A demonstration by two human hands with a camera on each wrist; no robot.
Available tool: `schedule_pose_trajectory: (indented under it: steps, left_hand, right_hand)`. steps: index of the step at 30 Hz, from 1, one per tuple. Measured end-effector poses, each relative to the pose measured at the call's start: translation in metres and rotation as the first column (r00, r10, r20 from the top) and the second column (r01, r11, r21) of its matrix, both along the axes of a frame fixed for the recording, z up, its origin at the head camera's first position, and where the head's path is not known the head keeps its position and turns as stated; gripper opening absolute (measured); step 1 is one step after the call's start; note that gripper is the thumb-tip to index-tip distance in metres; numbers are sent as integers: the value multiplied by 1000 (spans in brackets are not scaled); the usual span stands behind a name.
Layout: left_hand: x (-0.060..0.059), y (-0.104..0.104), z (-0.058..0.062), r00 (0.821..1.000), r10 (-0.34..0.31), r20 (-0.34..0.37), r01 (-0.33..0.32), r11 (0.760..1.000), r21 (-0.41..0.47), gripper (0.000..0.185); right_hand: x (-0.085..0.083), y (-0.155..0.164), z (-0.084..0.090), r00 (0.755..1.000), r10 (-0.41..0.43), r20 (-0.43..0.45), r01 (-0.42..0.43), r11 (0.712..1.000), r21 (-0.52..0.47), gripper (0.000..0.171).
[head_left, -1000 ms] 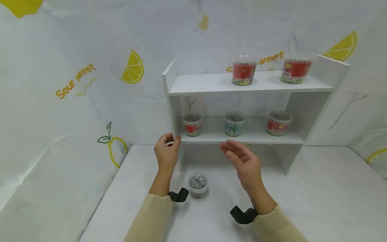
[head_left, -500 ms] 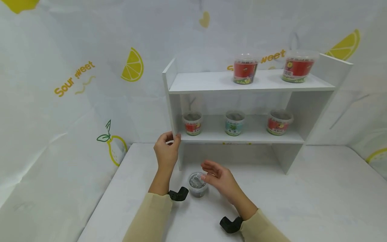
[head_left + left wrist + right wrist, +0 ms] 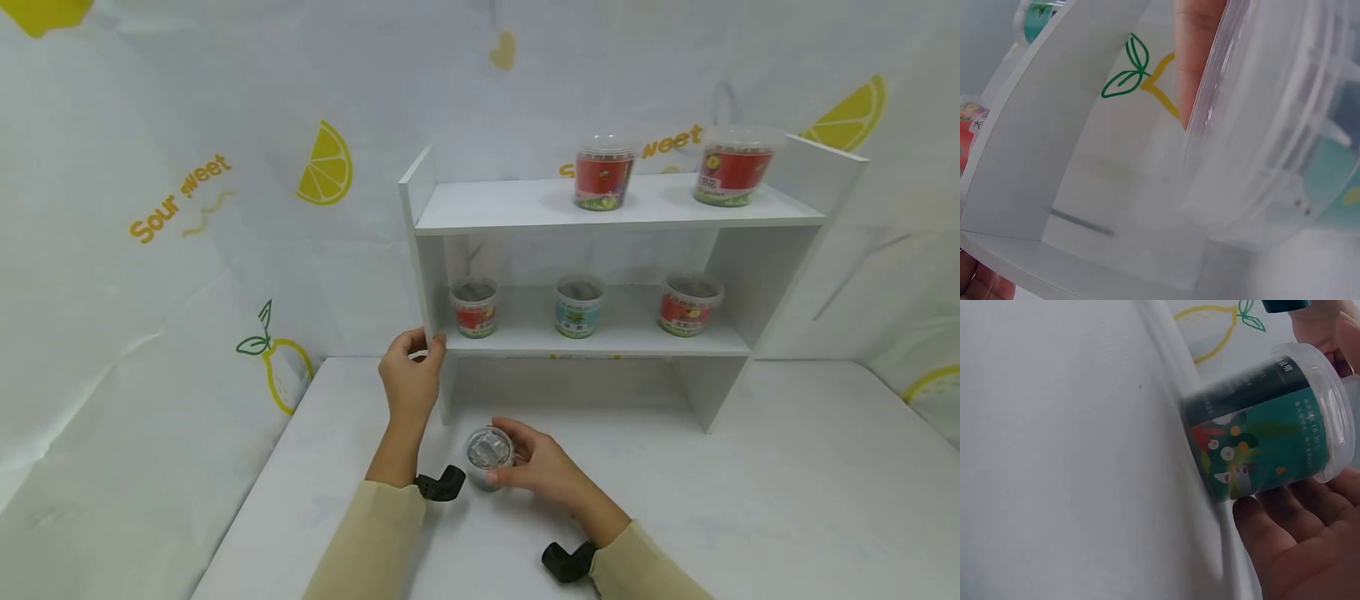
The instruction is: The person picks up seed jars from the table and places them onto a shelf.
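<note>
Two hands are at work in my head view, low and left of centre. The right hand (image 3: 543, 471) is curled around a small clear-lidded cup (image 3: 489, 454) that stands on the white table (image 3: 750, 500) in the lower middle of the frame, just in front of the shelf's left leg. My right wrist view shows the same cup (image 3: 1266, 425) with a green and dark label, the fingers (image 3: 1285, 537) wrapped beneath it and the thumb at its far side near the upper right corner, so I read this as a loose but real grip.

The left hand (image 3: 411, 379) sits just above and left of the cup, with its thumb and fingers pinching the front edge of the left side panel of the white shelf unit (image 3: 525, 208). In the left wrist view I see that panel (image 3: 1054, 156) slanting across the left of the frame, and a clear plastic rim fills the right side; it is too close for me to say what it belongs to.

On the lower shelf, mid-frame, stand three small cups: a red one (image 3: 474, 307) at left, a teal one (image 3: 578, 307) in the middle, a red one (image 3: 688, 303) at right. On the top shelf, upper right, stand two taller red tubs (image 3: 603, 177) (image 3: 732, 169) well apart from each other.
</note>
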State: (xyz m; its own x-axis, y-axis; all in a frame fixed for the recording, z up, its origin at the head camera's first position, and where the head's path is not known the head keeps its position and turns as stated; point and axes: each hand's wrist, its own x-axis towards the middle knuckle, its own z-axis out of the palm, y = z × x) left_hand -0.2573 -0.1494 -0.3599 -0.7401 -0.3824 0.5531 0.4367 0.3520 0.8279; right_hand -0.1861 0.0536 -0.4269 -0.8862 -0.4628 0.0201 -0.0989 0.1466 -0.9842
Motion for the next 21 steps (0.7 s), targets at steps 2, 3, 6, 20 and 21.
schedule_pose_trajectory:
  steps: [2,3,6,20,21]
  left_hand:
    - [0,0,0,1000,-4,1,4,1000,2,17]
    - [0,0,0,1000,-5,1,5,1000,3,17]
    - [1,0,0,1000,-9,-3,9,1000,8,17]
    - [2,1,1,1000,-8,0,8,1000,14,18]
    - [2,1,1,1000,-8,1,8,1000,15,18]
  right_hand:
    - [0,0,-2,1000,9,10,-9,1000,-5,90]
    - [-1,0,-3,1000,14,12,-14,1000,-10,91]
    - [-2,1,-6,999,32,15,-31,999,-29,92]
    - [-2,1,-9,999,36,-4,-36,999,-13,89]
    - [-3,1,-10,999,36,-2,-36,999,-12,89]
